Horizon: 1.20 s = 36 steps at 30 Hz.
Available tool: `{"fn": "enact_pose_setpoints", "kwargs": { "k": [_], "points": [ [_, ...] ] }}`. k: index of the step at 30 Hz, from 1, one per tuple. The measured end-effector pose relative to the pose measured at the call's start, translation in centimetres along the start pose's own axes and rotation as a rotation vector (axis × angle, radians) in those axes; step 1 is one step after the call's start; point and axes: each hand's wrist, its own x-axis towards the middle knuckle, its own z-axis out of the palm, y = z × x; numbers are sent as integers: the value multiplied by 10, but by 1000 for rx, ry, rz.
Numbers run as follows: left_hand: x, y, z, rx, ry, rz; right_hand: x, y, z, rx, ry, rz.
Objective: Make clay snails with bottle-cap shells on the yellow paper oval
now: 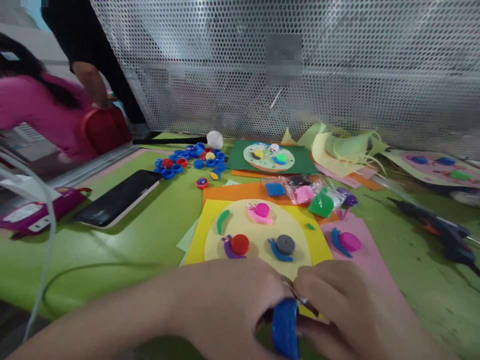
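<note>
Both my hands meet at the bottom edge of the view, closed round a lump of blue clay [285, 324]. My left hand [228, 305] grips it from the left and my right hand [337, 305] from the right, fingertips pinching near its top. Just beyond them lies a pale round disc [258, 231] on yellow paper [198, 235], carrying clay snails with a pink cap [262, 210], a red cap [240, 244] and a grey cap [285, 244], plus a green clay strip [222, 221].
A black phone [118, 198] lies at left on the green table [142, 240]. Several blue bottle caps [191, 159] and a second decorated disc [268, 156] sit further back. Bags of clay [307, 192], a glue gun [442, 231], paper scraps and a mesh wall surround. Other people stand at far left.
</note>
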Motion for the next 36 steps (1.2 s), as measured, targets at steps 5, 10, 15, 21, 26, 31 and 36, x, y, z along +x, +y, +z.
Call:
{"fn": "enact_pose_setpoints", "kwargs": {
  "k": [5, 10, 15, 21, 26, 31, 36],
  "points": [
    [2, 2, -3, -197, -100, -113, 0, 3, 0, -37, -54, -89],
    [8, 8, -6, -637, -68, 27, -6, 7, -1, 7, -49, -10],
    [5, 6, 2, -618, 59, 32, -9, 8, -1, -42, 2, 51],
    [2, 6, -2, -541, -42, 45, -7, 3, -5, -17, 31, -16],
    [0, 6, -6, -571, -61, -8, -6, 4, -7, 221, 9, 45],
    [-4, 1, -8, -454, -25, -73, -14, 14, -11, 612, 204, 194],
    [-2, 2, -13, -389, 19, -38, -28, 15, -30, 310, 34, 336]
  ]
}}
